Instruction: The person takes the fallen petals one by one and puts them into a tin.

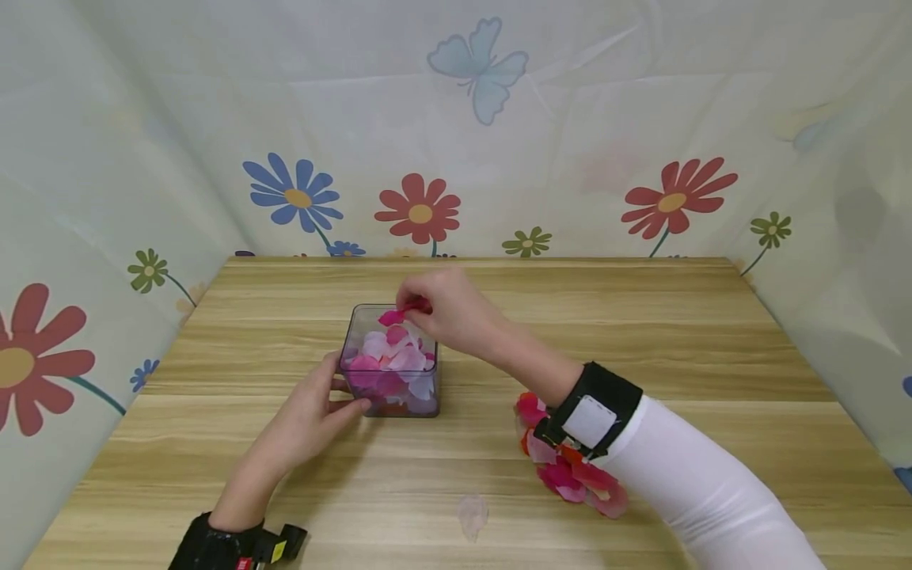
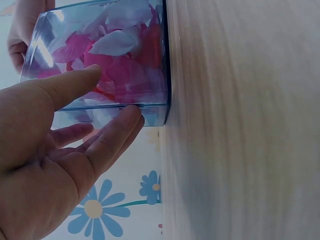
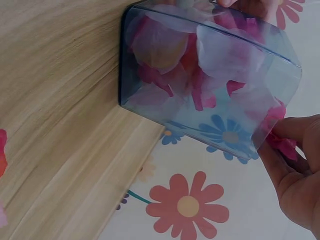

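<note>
A clear square plastic box (image 1: 390,400) stands on the table, partly filled with pink, white and red artificial petals (image 1: 399,360). My left hand (image 1: 317,416) rests against its near left corner. In the left wrist view, the thumb (image 2: 75,85) lies on one wall and fairly straight fingers (image 2: 112,137) touch the adjacent side. Over the far right rim, my right hand (image 1: 452,309) pinches several dark pink petals (image 1: 393,317) between thumb and fingers. The right wrist view shows those petals (image 3: 284,145) in the fingers beside the box's open top.
A loose pile of pink and red petals (image 1: 563,475) lies on the wooden table (image 1: 677,332) under the right forearm, partly hidden by it. One pale petal (image 1: 473,516) lies alone near the front. A flower-printed curtain (image 1: 570,119) encloses the back and sides.
</note>
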Demonstrator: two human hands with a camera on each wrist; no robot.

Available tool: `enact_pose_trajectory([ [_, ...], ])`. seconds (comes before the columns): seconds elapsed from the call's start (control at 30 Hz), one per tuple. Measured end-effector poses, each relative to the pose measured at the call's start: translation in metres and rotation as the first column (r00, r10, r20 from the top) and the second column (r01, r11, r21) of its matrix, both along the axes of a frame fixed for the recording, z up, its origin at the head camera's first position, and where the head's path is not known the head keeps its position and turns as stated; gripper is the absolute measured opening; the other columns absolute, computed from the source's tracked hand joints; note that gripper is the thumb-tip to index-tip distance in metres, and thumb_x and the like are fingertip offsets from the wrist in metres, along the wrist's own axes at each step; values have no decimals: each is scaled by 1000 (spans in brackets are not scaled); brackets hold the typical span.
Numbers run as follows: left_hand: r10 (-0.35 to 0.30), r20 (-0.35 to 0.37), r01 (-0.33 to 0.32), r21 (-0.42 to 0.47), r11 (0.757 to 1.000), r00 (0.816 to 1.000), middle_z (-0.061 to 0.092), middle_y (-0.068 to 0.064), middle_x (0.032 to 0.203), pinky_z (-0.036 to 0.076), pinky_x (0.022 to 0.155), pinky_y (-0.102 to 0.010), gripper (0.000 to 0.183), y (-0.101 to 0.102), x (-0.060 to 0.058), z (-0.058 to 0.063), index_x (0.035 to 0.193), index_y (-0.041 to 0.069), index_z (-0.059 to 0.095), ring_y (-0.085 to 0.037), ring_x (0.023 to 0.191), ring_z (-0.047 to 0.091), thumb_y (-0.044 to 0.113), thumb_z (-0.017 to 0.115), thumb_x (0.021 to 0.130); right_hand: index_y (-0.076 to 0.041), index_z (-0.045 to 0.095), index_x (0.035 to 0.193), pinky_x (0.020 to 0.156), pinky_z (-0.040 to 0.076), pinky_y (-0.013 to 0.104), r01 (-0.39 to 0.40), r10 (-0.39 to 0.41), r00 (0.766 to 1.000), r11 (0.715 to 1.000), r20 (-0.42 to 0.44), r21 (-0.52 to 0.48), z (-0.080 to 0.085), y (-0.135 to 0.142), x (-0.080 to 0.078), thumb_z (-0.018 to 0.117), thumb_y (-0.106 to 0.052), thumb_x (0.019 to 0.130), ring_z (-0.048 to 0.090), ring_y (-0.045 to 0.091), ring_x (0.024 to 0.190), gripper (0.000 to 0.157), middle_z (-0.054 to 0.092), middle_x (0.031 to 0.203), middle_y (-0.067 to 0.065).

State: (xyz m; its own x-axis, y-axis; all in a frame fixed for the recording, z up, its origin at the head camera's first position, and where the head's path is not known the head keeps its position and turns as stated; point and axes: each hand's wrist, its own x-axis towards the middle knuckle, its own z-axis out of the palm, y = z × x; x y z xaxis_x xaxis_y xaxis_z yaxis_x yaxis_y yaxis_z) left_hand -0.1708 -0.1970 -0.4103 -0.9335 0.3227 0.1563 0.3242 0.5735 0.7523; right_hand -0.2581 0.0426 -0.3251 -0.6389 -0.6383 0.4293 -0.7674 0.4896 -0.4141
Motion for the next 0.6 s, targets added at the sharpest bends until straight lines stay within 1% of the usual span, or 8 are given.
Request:
enact_pose_trajectory([
  [0.17,-1,0,1,-1,1000,1000,54,-11,120,54,78,-21,62,0,0,0,139,2,38,-30,104,60,4,73,89,-10,72,93,71,47,8,0,0,1000,999,13,33,-6,-2,-2,72,-3,88,59,6,75,9,66,85,-7],
  [0.37,-6,-2,6,3,1000,1000,54,-10,119,54,78,-22,61,0,0,0,139,2,38,-29,104,61,4,73,89,-9,73,96,70,46,7,0,-1,1000,999,23,51,-7,-3,-1,72,-3,88,59,7,76,10,67,86,-4],
  [0.6,-7,-2,7,6,1000,1000,54,-11,119,53,78,-22,60,0,0,0,139,2,38,-30,104,60,3,73,90,-7,73,106,71,46,7,6,-7,1000,996,16,91,-6,-5,1,76,-6,87,59,6,78,19,67,90,-4],
])
